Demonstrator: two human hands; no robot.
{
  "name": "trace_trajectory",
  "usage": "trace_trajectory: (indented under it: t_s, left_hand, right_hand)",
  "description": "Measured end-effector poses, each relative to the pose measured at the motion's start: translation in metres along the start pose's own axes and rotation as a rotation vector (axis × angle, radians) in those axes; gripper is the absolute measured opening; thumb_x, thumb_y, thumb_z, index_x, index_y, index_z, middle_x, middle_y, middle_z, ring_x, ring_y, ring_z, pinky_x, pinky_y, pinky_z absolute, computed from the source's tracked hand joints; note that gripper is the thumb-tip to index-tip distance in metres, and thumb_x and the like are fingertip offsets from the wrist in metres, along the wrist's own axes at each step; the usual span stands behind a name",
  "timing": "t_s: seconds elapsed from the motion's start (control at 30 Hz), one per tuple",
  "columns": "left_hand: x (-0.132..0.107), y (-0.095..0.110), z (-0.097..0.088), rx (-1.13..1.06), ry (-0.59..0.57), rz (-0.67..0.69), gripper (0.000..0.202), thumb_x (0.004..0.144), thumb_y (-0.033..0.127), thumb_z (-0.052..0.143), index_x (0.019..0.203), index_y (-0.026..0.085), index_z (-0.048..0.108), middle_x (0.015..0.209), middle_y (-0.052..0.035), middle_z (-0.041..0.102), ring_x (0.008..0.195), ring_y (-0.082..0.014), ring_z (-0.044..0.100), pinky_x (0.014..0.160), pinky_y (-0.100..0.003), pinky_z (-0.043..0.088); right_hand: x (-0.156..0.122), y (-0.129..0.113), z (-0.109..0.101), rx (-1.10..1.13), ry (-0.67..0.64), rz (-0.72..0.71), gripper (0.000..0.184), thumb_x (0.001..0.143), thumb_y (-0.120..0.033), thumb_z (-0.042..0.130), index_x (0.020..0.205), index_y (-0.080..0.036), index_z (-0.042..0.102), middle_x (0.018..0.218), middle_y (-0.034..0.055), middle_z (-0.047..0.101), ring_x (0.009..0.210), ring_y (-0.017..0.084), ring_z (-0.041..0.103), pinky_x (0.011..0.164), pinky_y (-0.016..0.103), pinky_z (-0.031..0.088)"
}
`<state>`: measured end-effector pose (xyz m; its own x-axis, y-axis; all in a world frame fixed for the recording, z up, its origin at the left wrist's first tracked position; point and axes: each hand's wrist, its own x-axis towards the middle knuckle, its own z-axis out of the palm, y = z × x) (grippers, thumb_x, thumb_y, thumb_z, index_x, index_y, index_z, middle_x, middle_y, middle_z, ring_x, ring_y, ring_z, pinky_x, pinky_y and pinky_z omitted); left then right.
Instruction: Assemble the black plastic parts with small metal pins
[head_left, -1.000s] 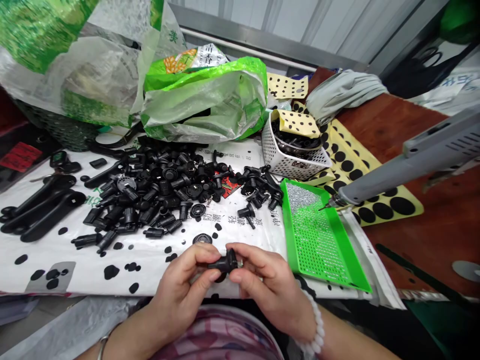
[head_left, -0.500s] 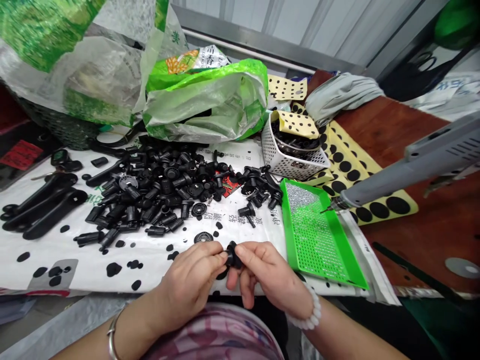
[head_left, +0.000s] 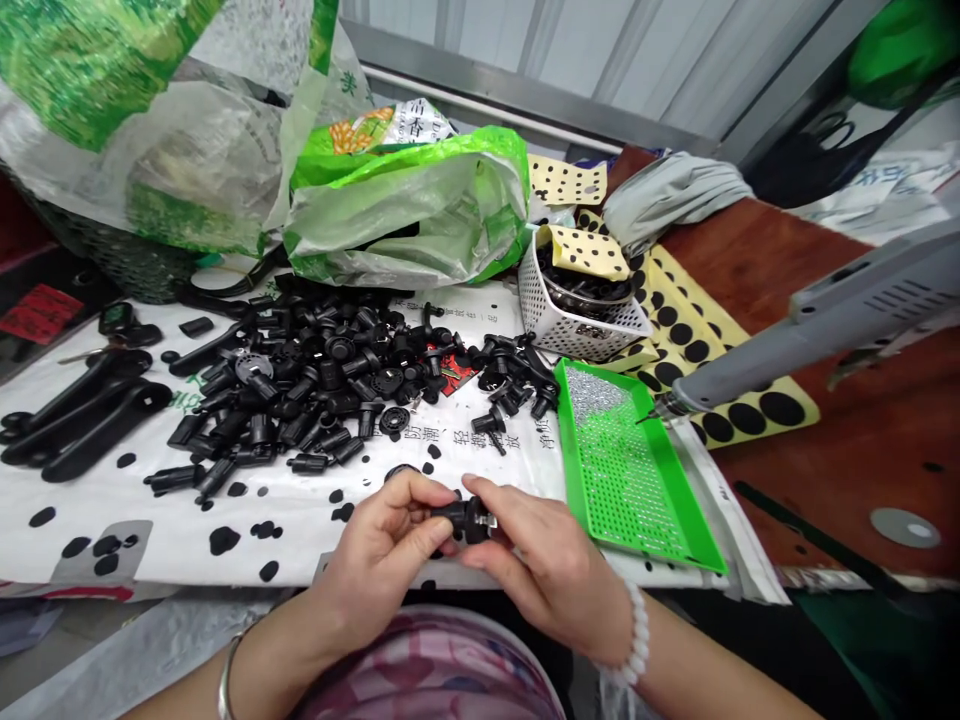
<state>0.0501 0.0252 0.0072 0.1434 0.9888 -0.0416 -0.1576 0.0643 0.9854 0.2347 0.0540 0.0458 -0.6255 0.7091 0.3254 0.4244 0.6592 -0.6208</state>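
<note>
Over the front edge of the table I hold a small black plastic part (head_left: 456, 514) level between both hands. My left hand (head_left: 386, 545) pinches its narrower cylindrical end between thumb and fingers. At the wider collar, my right hand (head_left: 551, 560) closes from above and below with thumb and fingertips. A bit of shiny metal shows at the end facing my right palm. Just behind my left fingers lies a round black disc (head_left: 403, 470), partly hidden. Beyond it spreads a heap of similar black plastic parts (head_left: 300, 380).
A green perforated tray (head_left: 694, 535) with small silvery pieces stands right of my hands, under the tip of a grey power screwdriver (head_left: 757, 355). Behind are a white basket (head_left: 577, 330), dotted yellow sticker sheets (head_left: 787, 385) and a green plastic bag (head_left: 420, 220). Black handles (head_left: 97, 420) lie left.
The black part has turned to lie sideways, so its length and metal end now show. My right fingers have shifted from a pinch to around its collar. The view has shifted slightly.
</note>
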Motion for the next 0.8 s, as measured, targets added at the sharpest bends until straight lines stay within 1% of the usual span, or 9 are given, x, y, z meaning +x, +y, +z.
trace_trajectory:
  t_s: [0.1,0.23,0.33,0.4,0.47,0.53,0.6,0.7,0.8]
  left_hand:
    - [-0.004,-0.005,-0.004,0.294,0.030,0.266,0.011,0.085,0.017,0.054,0.095,0.021,0.057,0.090,-0.0033,0.065,0.083,-0.0150,0.065,0.073,-0.024,0.053]
    - [-0.005,-0.016,-0.010,0.636,0.015,0.685,0.026,0.082,0.005,0.053,0.103,0.020,0.055,0.093,-0.0062,0.066,0.090,-0.0167,0.063,0.080,-0.027,0.052]
    - [-0.002,-0.023,-0.011,0.701,0.042,0.749,0.030,0.081,0.003,0.054,0.106,0.019,0.056,0.097,-0.0081,0.066,0.093,-0.0171,0.062,0.082,-0.027,0.052]
    - [-0.001,-0.024,-0.010,0.555,0.068,0.647,0.027,0.082,0.005,0.055,0.104,0.021,0.057,0.097,-0.0065,0.065,0.092,-0.0163,0.063,0.081,-0.026,0.052]
    - [0.001,-0.021,-0.008,0.283,0.094,0.417,0.018,0.084,0.011,0.057,0.099,0.022,0.059,0.096,-0.0042,0.065,0.083,-0.0141,0.065,0.074,-0.024,0.053]
    - [0.002,-0.015,-0.006,-0.006,0.063,0.162,0.011,0.084,0.019,0.060,0.095,0.021,0.060,0.088,-0.0019,0.067,0.071,-0.0115,0.065,0.066,-0.021,0.053]
    - [0.003,-0.009,-0.004,-0.241,-0.018,-0.006,0.012,0.083,0.025,0.063,0.093,0.020,0.061,0.074,0.0005,0.068,0.063,-0.0099,0.064,0.063,-0.020,0.052]
    - [0.004,-0.003,0.000,-0.483,-0.111,-0.108,0.016,0.080,0.030,0.067,0.091,0.020,0.062,0.064,0.0021,0.068,0.060,-0.0088,0.064,0.062,-0.017,0.050]
    - [0.004,-0.004,0.004,-0.608,-0.146,-0.177,0.019,0.078,0.029,0.069,0.092,0.021,0.061,0.066,0.0023,0.068,0.060,-0.0087,0.063,0.062,-0.018,0.050]
  right_hand:
    - [0.001,-0.004,0.006,0.293,-0.080,0.229,0.033,0.093,-0.039,0.045,0.108,-0.013,0.059,0.077,0.0068,0.065,0.061,0.015,0.061,0.056,0.027,0.051]
    - [0.007,-0.005,0.014,0.768,-0.187,0.611,0.035,0.088,-0.047,0.048,0.080,-0.014,0.058,0.061,-0.0015,0.057,0.035,0.004,0.046,0.036,0.016,0.034]
    - [0.009,-0.003,0.018,0.855,-0.177,0.723,0.043,0.083,-0.054,0.050,0.066,-0.014,0.054,0.052,-0.0024,0.055,0.031,0.004,0.045,0.033,0.015,0.031]
    - [0.009,-0.001,0.017,0.842,-0.167,0.727,0.045,0.083,-0.056,0.050,0.066,-0.014,0.054,0.051,-0.0015,0.057,0.031,0.004,0.045,0.032,0.015,0.030]
    - [0.007,-0.001,0.011,0.781,-0.146,0.671,0.049,0.086,-0.058,0.044,0.071,-0.013,0.057,0.055,0.0007,0.059,0.033,0.005,0.045,0.033,0.015,0.031]
    - [0.004,-0.001,0.003,0.688,-0.111,0.589,0.048,0.090,-0.055,0.041,0.085,-0.012,0.062,0.061,0.0018,0.061,0.038,0.005,0.047,0.037,0.017,0.034]
    - [0.001,-0.003,-0.003,0.589,-0.056,0.502,0.041,0.089,-0.049,0.049,0.105,-0.013,0.061,0.067,0.0013,0.061,0.046,0.007,0.049,0.043,0.019,0.040]
    - [-0.002,-0.005,-0.002,0.469,0.043,0.323,0.045,0.079,-0.034,0.068,0.118,-0.015,0.057,0.084,0.0039,0.063,0.066,0.013,0.056,0.062,0.025,0.049]
    - [-0.002,-0.004,0.013,0.462,0.103,0.212,0.027,0.078,-0.020,0.068,0.104,-0.016,0.064,0.096,0.0059,0.062,0.088,0.017,0.057,0.081,0.029,0.049]
